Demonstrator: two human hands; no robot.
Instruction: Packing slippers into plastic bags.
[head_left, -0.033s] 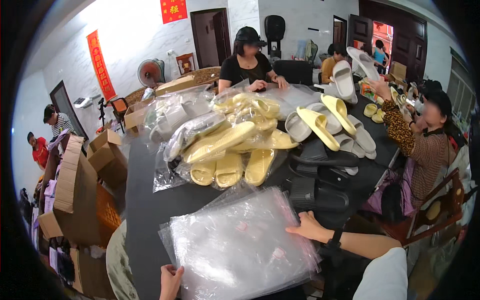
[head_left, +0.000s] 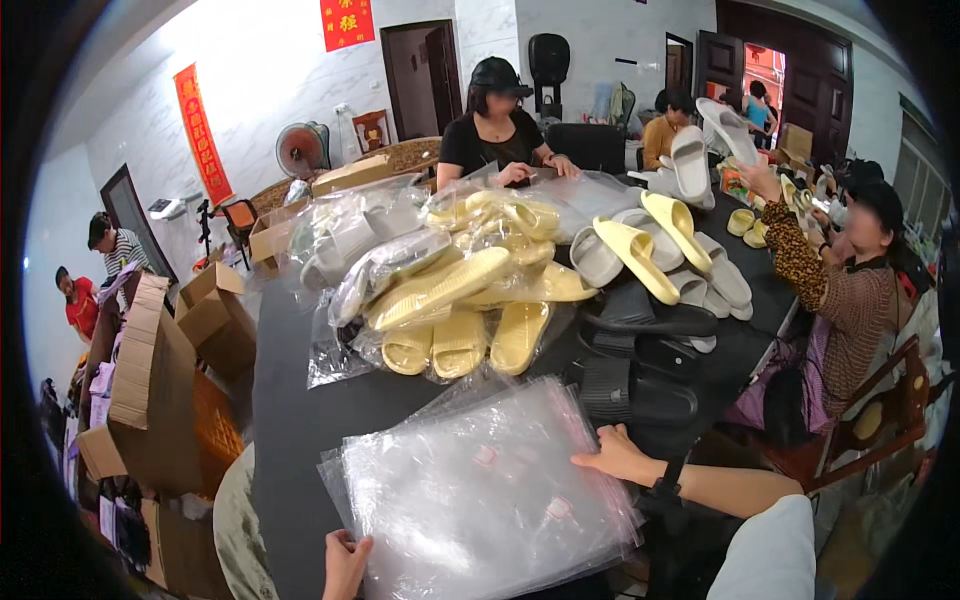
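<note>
A stack of clear plastic bags (head_left: 470, 500) lies flat at the table's near edge, close to me. My left hand (head_left: 345, 566) is closed at its lower left edge, fingers curled. On the upper right edge, my right hand (head_left: 622, 456) pinches the bags, thumb on top and the other fingers partly hidden. Just beyond that hand sit black slides (head_left: 640, 392). Behind the bags rises a pile of bagged yellow slippers (head_left: 440, 288), with bagged grey slippers (head_left: 350, 240) at its left. Loose yellow slippers (head_left: 636, 258) rest on grey ones (head_left: 725, 272) to the right.
The dark table (head_left: 290, 430) holds everything. Cardboard boxes (head_left: 150, 385) stand on the left. Across the table a person in black (head_left: 500, 130) handles clear plastic. At the right, a seated person (head_left: 850, 290) raises a white slipper (head_left: 728, 130). A wooden chair (head_left: 880, 410) is nearby.
</note>
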